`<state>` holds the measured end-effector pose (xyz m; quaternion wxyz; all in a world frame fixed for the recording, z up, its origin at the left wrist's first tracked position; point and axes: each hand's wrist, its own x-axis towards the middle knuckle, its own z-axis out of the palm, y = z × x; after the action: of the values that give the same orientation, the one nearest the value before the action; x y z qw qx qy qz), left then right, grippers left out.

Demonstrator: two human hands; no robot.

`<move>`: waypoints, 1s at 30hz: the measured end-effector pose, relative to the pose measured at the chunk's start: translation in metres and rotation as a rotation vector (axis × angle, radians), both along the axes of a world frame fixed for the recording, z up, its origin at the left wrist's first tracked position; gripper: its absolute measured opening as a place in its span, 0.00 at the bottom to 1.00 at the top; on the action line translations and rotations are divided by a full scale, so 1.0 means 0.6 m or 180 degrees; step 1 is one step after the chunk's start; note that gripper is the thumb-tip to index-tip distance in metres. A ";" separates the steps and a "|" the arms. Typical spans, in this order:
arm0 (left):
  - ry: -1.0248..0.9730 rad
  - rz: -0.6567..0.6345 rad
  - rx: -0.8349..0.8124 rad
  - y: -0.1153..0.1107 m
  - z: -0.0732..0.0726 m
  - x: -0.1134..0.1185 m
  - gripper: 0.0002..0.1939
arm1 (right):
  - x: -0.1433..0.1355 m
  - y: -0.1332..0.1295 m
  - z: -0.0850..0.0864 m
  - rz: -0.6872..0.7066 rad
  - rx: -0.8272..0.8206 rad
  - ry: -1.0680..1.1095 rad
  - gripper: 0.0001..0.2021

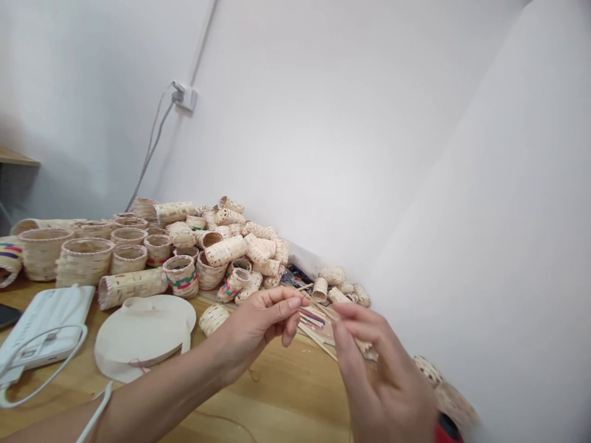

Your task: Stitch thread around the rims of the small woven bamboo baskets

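The wooden worktop (295, 394) carries a heap of woven baskets (181, 271) along its far edge. Nearer, away from that edge, lies a flat coil of pale strip (150, 326). Above the worktop, the right hand (388, 372) is curled, thumb and forefinger close together; I cannot tell whether it grips anything. The left hand (261, 320) closes in a pinch. A thin strand (318, 303), hard to make out, runs from its fingertips toward the right hand.
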<state>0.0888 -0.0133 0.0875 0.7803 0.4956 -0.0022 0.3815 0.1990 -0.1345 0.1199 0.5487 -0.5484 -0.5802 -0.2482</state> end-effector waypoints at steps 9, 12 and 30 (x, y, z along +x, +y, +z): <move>-0.0037 -0.0183 0.0113 -0.007 -0.006 0.005 0.09 | -0.009 0.045 -0.017 0.0123 -0.0187 0.0255 0.06; -0.0050 -0.0196 0.0074 -0.006 -0.009 0.008 0.09 | -0.012 0.042 -0.013 0.0108 -0.0196 0.0153 0.06; 0.0049 -0.0178 0.0154 -0.005 -0.014 0.011 0.10 | -0.008 0.043 -0.015 0.0133 -0.0270 0.0218 0.06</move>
<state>0.0952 -0.0163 0.0792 0.7784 0.5170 -0.0193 0.3555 0.1941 -0.1088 0.1111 0.5495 -0.5671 -0.5824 -0.1929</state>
